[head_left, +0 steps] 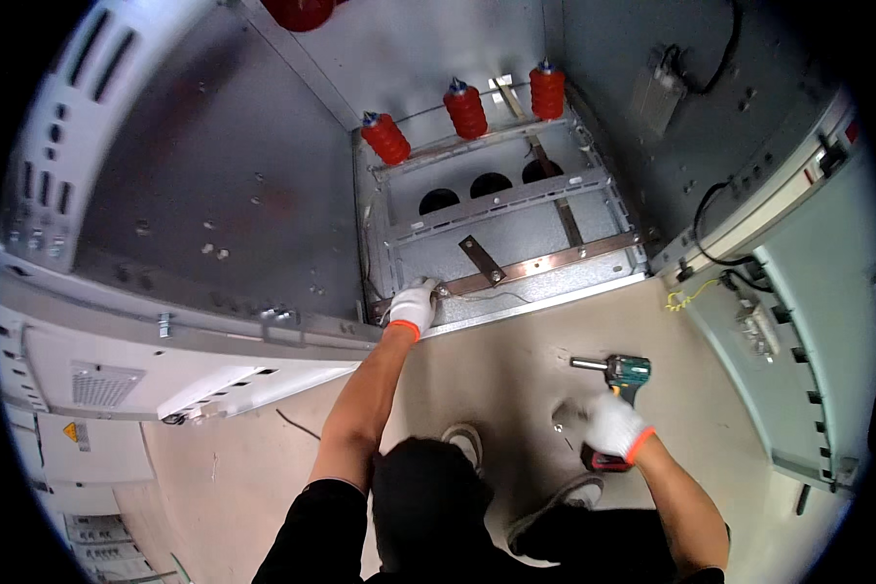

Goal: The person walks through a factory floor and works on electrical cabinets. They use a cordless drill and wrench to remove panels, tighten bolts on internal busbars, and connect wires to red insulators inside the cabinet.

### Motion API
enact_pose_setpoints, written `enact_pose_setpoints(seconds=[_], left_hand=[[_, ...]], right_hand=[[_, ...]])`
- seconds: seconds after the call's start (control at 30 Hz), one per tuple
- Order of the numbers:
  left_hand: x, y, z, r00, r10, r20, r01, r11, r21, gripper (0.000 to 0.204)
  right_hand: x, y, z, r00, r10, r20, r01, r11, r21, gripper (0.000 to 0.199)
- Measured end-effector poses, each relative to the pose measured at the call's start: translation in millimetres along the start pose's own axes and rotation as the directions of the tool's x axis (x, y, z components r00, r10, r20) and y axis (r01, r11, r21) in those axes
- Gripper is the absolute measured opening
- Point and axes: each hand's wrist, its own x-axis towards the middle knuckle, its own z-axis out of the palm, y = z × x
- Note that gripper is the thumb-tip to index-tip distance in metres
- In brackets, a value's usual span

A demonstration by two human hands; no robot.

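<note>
Copper bar (pixel 535 266) lies low across the front of the open cabinet (pixel 224 204) before us, its long axis running sideways, right end slightly farther off. Our gloved left hand (pixel 412 309) is at its left end; we cannot tell whether the fingers close around it. To our right, a green power tool (pixel 626 370) shows against the floor (pixel 496 365), barrel pointing left, handle slanting back toward us. Our blurred right hand (pixel 613 425) hides that handle; whether it grips, we cannot tell. Beyond the bar, a slotted rail (pixel 501 206) crosses before three red insulators (pixel 466 112).
</note>
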Motion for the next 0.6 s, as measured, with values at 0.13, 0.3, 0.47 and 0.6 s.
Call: enact_pose_setpoints(seconds=[0.13,0.3,0.47,0.6], left_hand=[[26,-15,41,0.99,0.129,-0.053,-0.119,0.98,0.159,0.022],[38,-31,34,0.955,0.293,0.038,-0.29,0.908,0.303,0.019],[61,-37,19,0.882,0.397,0.255,-0.468,0.808,0.357,0.017],[60,-30,29,0.925,0.32,0.204,-0.367,0.891,0.269,0.022]], right_hand=[[62,25,40,0.916,0.108,-0.387,0.018,0.951,0.308,0.029],[31,46,96,0.931,0.256,-0.259,-0.168,0.933,0.318,0.029],[17,62,115,0.883,0.401,-0.243,-0.294,0.878,0.377,0.03],[11,108,140,0.738,0.461,-0.493,-0.406,0.887,0.223,0.03]])
